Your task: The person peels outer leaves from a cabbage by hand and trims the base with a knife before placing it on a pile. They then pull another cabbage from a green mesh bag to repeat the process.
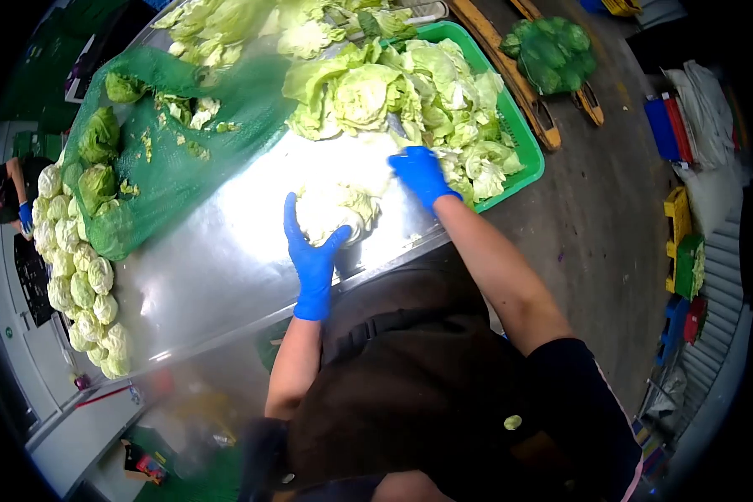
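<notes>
A pale lettuce head (339, 209), washed out by glare, rests on the shiny metal table (184, 284). My left hand (311, 263), in a blue glove, holds it from the near side, thumb to the right and fingers along the left. My right hand (424, 177), also gloved in blue, is closed beside the leaf pile at the crate's near side. A narrow grey strip that looks like a knife blade (396, 125) juts out beyond its fingers; the handle is hidden. Loose lettuce leaves (443, 84) heap up in the green crate (527, 163).
A green net bag (217, 159) with several lettuce heads (99, 134) spreads over the table's left. Trimmed heads (79, 289) line the far left edge. Another person (12, 188) stands beyond. Right of the crate are a wooden pallet (510, 71) and a full net sack (552, 54).
</notes>
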{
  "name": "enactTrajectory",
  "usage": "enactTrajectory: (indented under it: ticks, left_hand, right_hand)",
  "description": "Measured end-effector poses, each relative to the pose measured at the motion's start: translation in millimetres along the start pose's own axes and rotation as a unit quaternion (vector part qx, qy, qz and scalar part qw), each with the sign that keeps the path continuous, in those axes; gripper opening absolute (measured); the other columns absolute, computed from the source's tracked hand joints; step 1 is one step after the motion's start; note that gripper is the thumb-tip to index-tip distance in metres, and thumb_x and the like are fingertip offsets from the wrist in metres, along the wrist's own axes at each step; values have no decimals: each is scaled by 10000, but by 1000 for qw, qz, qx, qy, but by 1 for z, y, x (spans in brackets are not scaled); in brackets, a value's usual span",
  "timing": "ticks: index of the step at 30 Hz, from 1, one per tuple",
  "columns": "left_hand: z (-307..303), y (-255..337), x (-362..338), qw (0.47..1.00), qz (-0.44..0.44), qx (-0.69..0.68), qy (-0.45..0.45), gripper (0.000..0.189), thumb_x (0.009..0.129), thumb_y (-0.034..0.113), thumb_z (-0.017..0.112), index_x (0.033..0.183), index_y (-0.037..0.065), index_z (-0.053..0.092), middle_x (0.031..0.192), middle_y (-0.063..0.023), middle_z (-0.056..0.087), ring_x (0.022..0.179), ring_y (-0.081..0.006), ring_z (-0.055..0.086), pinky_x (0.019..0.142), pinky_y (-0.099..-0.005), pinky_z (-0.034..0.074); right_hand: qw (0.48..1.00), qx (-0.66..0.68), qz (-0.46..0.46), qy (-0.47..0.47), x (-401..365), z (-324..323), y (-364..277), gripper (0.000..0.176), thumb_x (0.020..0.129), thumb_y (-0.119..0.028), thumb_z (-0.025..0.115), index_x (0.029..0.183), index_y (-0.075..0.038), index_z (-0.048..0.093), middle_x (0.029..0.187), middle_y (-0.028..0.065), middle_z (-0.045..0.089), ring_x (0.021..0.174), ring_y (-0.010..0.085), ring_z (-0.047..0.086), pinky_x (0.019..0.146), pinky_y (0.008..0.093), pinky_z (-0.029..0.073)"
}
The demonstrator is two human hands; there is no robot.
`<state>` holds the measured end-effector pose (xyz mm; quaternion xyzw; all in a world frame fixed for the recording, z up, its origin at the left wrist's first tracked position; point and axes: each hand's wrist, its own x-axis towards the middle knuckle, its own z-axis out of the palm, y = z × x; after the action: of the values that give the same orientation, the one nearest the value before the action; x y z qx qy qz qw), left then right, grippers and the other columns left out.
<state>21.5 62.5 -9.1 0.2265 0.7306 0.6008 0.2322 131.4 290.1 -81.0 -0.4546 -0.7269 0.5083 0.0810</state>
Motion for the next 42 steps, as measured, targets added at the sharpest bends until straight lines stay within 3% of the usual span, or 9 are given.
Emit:
enactTrajectory:
  ticks: [2, 4, 8, 15, 20, 24, 29, 35, 42]
  left_hand:
    - [0, -1, 0, 1000, -13, -26, 1, 996, 660, 130, 854, 1488, 58, 303, 1409, -151, 437, 1249, -271, 484, 1044, -381, 424]
    - [-1, 1, 1, 1000, -18, -20, -12, 985, 663, 123, 857, 1477, 48, 309, 1417, -148, 423, 1264, -266, 467, 1059, -378, 405]
    - [5, 0, 7, 999, 14, -1, -33, 983, 657, 146, 867, 1463, 32, 315, 1420, -151, 415, 1271, -266, 455, 1066, -379, 392]
    - [1, 3, 14, 998, 2, 0, -69, 984, 659, 164, 865, 1457, 11, 310, 1401, -168, 427, 1260, -276, 465, 1052, -386, 404]
    - [6, 16, 21, 998, -27, -6, -63, 956, 659, 143, 855, 1448, 11, 333, 1369, -169, 466, 1238, -269, 493, 1035, -380, 420]
    - [-4, 5, 22, 998, -30, 2, -52, 960, 679, 134, 845, 1469, 23, 310, 1364, -169, 482, 1221, -264, 509, 1020, -373, 438]
    - [-25, -6, 19, 983, -92, -153, -44, 905, 741, 104, 776, 1502, 90, 285, 1380, -163, 480, 1234, -276, 506, 1037, -383, 437]
    - [-31, -1, 11, 989, -73, -91, -93, 976, 709, 83, 785, 1517, 70, 239, 1439, -157, 416, 1300, -285, 442, 1076, -394, 401]
    - [-30, -2, -11, 995, -65, 79, 11, 997, 662, 126, 808, 1494, 38, 264, 1445, -164, 395, 1300, -281, 436, 1065, -398, 406]
  right_hand:
    - [961, 200, 189, 25, 4, -12, 26, 371, 792, -364, 685, 941, -24, 704, 757, 154, 697, 683, 320, 679, 661, 405, 532]
    - [986, -60, -27, 154, -10, -33, 19, 518, 793, -415, 730, 1131, -30, 653, 766, 131, 684, 672, 292, 668, 649, 387, 532]
    - [988, -87, -124, -3, -74, -31, -97, 941, 732, -561, 757, 1482, -157, 357, 919, 164, 679, 864, 286, 673, 781, 380, 531]
    - [954, -90, -192, -213, -31, -20, -86, 537, 766, -476, 741, 1212, -184, 675, 999, 122, 709, 911, 302, 677, 832, 367, 527]
    - [887, -178, -410, -112, -40, -25, -76, 446, 862, -281, 642, 1305, -239, 608, 889, 65, 634, 708, 247, 645, 653, 333, 524]
    - [900, -208, -381, -40, -71, -30, -63, 432, 821, -163, 683, 1250, -207, 648, 899, 69, 658, 710, 226, 665, 636, 312, 541]
    - [966, 249, -24, 66, -67, -44, 11, 314, 923, -124, 648, 1228, -49, 650, 1067, 106, 702, 905, 126, 653, 808, 280, 537]
    - [993, 57, -83, -61, -81, -1, -44, 786, 834, -380, 741, 1478, -120, 372, 1102, 198, 669, 973, 239, 668, 858, 354, 524]
    - [973, 134, -82, -171, -104, 37, -52, 516, 846, -363, 714, 1267, -76, 629, 1088, 113, 701, 838, 138, 645, 756, 295, 514]
